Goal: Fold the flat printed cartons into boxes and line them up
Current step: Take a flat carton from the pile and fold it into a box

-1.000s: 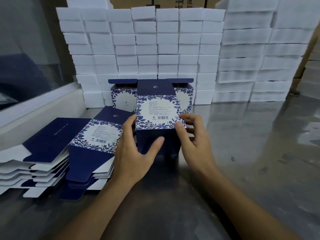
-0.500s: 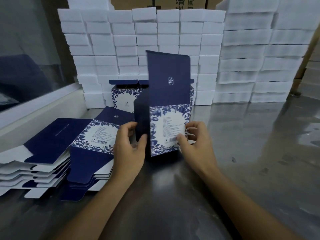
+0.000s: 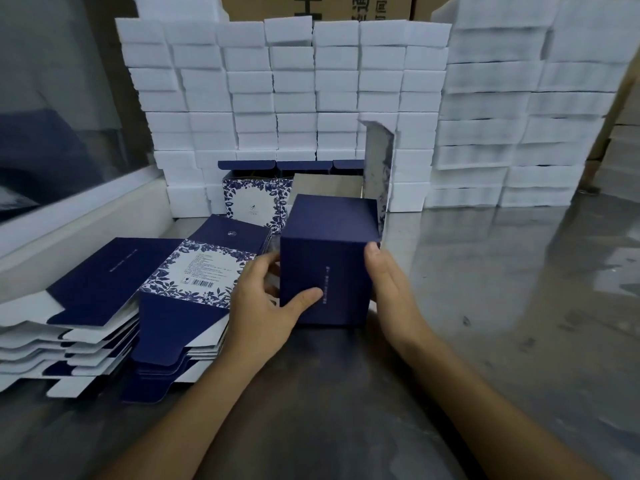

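Note:
A dark blue carton (image 3: 329, 261) stands opened into a box shape on the metal table (image 3: 502, 306), a plain blue side facing me and a grey-lined flap (image 3: 379, 164) sticking up at its far right. My left hand (image 3: 263, 306) grips its left side, thumb on the front face. My right hand (image 3: 391, 289) holds its right edge, thumb at the upper corner. Behind it stand folded blue-and-white floral boxes (image 3: 252, 199) in a row. Flat printed cartons (image 3: 194, 271) lie stacked at the left.
A wall of stacked white foam blocks (image 3: 311, 98) fills the back, with more stacks (image 3: 519, 133) at the right. A white ledge (image 3: 86, 216) and a window run along the left. Brown cardboard boxes (image 3: 346, 5) show above the foam.
The carton has been turned and squared up: its floral barcode face no longer faces me, a plain blue side does. Both hands shifted round it; the tall blue flap now stands at the far right.

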